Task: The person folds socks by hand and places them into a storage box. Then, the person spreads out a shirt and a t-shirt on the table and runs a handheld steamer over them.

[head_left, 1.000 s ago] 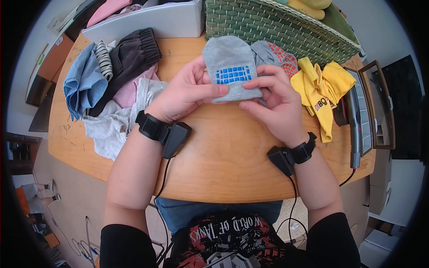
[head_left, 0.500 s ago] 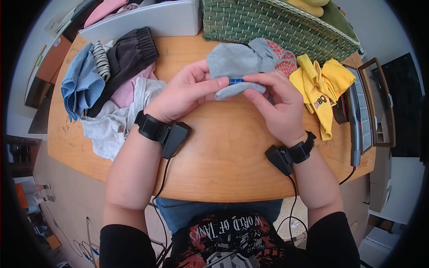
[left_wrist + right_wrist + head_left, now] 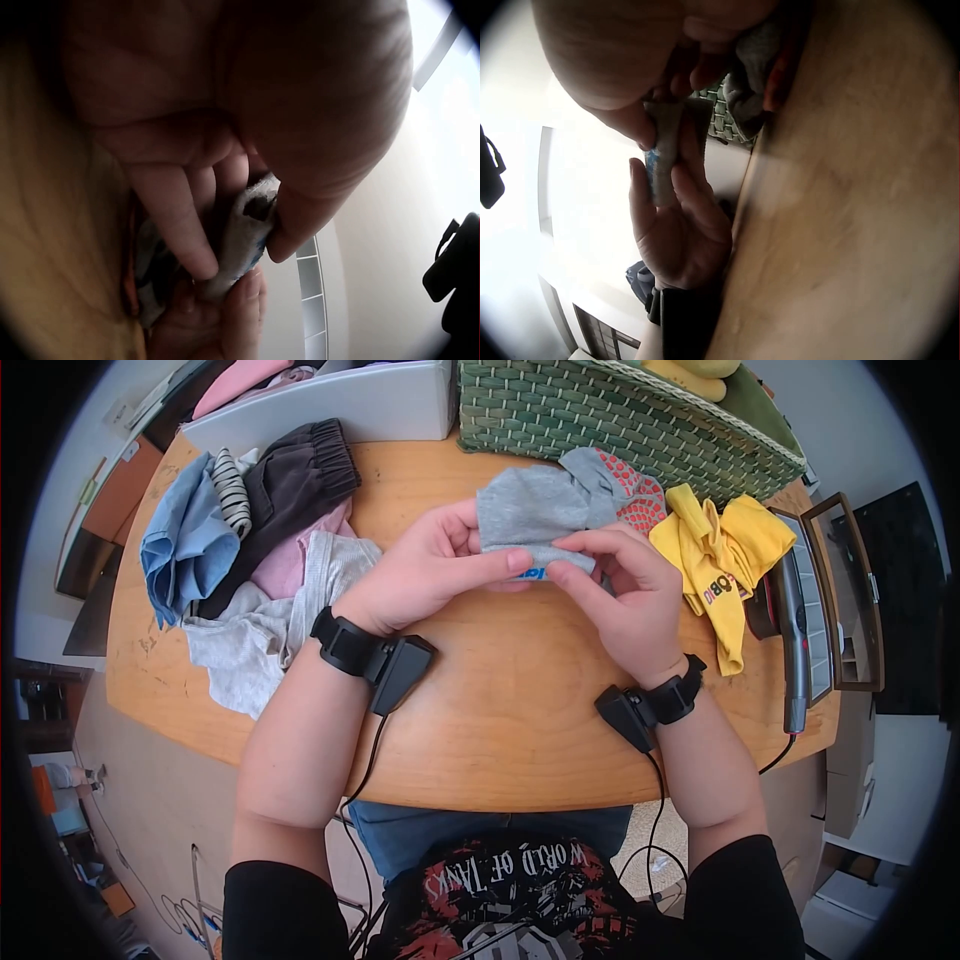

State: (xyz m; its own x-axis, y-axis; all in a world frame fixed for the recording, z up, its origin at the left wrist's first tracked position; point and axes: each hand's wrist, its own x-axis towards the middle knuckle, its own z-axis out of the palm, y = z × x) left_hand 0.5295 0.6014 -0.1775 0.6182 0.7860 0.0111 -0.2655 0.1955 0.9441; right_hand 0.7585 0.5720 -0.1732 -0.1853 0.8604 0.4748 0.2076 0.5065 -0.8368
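A grey sock point(image 3: 530, 505) with blue grip patches is held between both hands over the table's far middle. Its near edge is folded over into a roll point(image 3: 241, 232), and a bit of blue print peeks out there. The left hand point(image 3: 415, 572) pinches the left end of this fold, thumb on top and fingers underneath. At the fold's right end, the right hand point(image 3: 632, 600) pinches it between thumb and fingers. Just behind the right hand lies another grey sock with red grip dots point(image 3: 640, 495), partly overlapped by the held one.
To the left lies a pile of clothes, including dark trousers point(image 3: 295, 475), a blue garment point(image 3: 185, 555) and a light grey one point(image 3: 245, 645). A yellow garment point(image 3: 725, 555) lies right. Behind stand a white box point(image 3: 330, 410) and a green woven basket point(image 3: 560, 415).
The sock was flat with its blue patches facing up; its near edge has since been folded over, covering most of them. Both hands have kept their grip at about the same place.
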